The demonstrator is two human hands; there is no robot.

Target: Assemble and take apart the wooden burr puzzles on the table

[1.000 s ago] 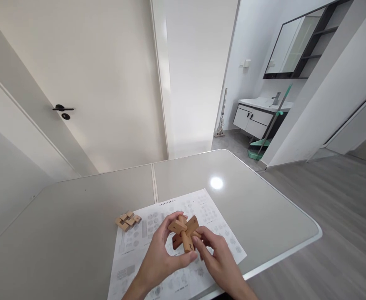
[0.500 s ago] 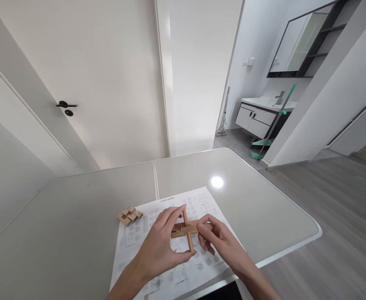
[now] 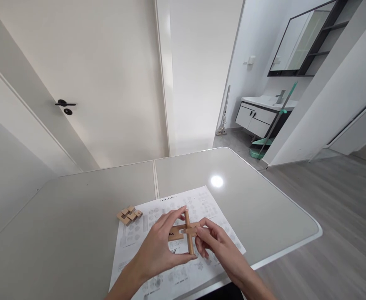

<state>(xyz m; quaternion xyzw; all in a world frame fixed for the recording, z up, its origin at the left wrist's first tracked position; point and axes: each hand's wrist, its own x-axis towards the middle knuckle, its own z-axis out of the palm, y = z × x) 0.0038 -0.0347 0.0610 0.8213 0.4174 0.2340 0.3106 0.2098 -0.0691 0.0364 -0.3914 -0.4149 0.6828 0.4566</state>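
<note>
My left hand (image 3: pixel 158 241) spans a round wooden rod (image 3: pixel 190 243), forefinger at its far end and thumb at its near end. Crossing the rod is a flat wooden piece (image 3: pixel 175 233) with a dark mark on its left part. My right hand (image 3: pixel 219 239) is closed in a pinch on the right end of a small wooden strip (image 3: pixel 191 230) that lies across the rod. How the pieces interlock at the crossing is too small to tell. Beneath both hands lies a printed paper sheet (image 3: pixel 151 212).
A small cluster of interlocked wooden blocks (image 3: pixel 129 215) rests at the sheet's far left corner. The grey table (image 3: pixel 258 212) has a seam running away from me and a rounded right edge. Beyond stand a white door (image 3: pixel 117 83) and a washbasin cabinet (image 3: pixel 256 118).
My right hand has shifted slightly left along the wooden strip. The strip now shows over the rod, with a notch visible left of it. My left hand keeps its hold.
</note>
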